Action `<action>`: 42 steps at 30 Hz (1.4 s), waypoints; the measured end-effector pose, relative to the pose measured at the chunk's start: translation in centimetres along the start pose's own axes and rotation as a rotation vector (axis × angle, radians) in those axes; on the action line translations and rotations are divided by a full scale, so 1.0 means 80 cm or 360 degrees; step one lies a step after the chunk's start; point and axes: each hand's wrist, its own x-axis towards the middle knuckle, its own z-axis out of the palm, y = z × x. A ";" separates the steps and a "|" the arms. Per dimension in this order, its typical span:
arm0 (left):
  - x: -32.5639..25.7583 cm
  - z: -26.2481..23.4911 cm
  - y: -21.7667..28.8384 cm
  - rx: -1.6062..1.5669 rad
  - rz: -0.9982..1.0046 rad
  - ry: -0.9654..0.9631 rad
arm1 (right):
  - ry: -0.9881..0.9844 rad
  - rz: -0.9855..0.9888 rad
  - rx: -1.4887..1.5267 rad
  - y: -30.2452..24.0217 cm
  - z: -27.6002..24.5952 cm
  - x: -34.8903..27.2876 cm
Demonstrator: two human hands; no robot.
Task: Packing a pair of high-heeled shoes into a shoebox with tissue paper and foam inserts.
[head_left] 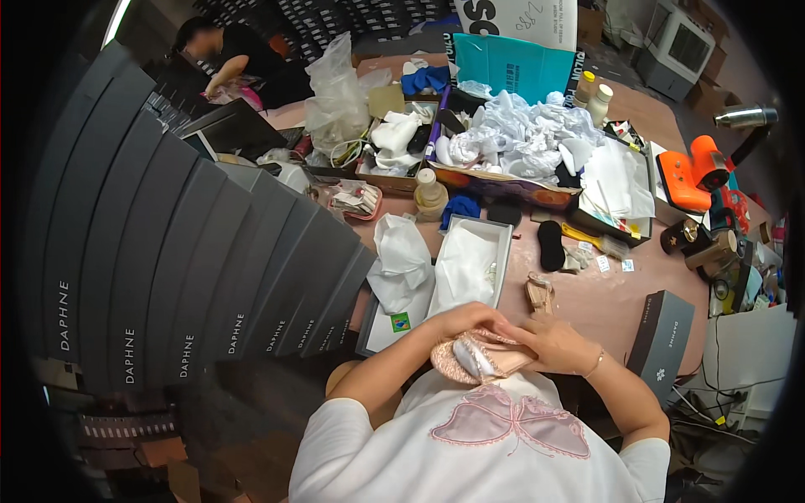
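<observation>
Close to my chest, a rose-gold sandal (455,362) with a glittery surface is held between both hands, something white showing inside it. My left hand (476,320) curls over its upper edge, fingers closed. From the other side my right hand (560,342) grips it, fingertips bent inward and partly hidden. A second sandal (539,292) of like colour stands on the table just beyond my right hand. Left of it lies an open grey shoebox (504,251) lined with white tissue paper (465,267). Beside that, crumpled tissue (401,260) rests on the box's lid (377,334).
Tall stacks of dark shoeboxes (168,251) rise at my left. A closed dark box (667,335) sits at right. A yellow-handled brush (587,237), a bottle (430,197) and a carton of crumpled paper (528,134) stand further back. Another person (243,63) works at far left.
</observation>
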 end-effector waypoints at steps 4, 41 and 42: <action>-0.050 -0.097 0.016 0.0070 0.0603 0.1546 | 0.0362 0.0415 0.1331 0.042 0.070 -0.057; -0.073 0.047 -0.011 -0.0227 0.1295 0.1535 | 0.0976 0.0316 0.3126 0.015 0.167 -0.114; -0.078 0.039 -0.022 -0.0139 0.1226 0.1498 | 0.1125 0.0296 0.3039 -0.001 0.171 -0.111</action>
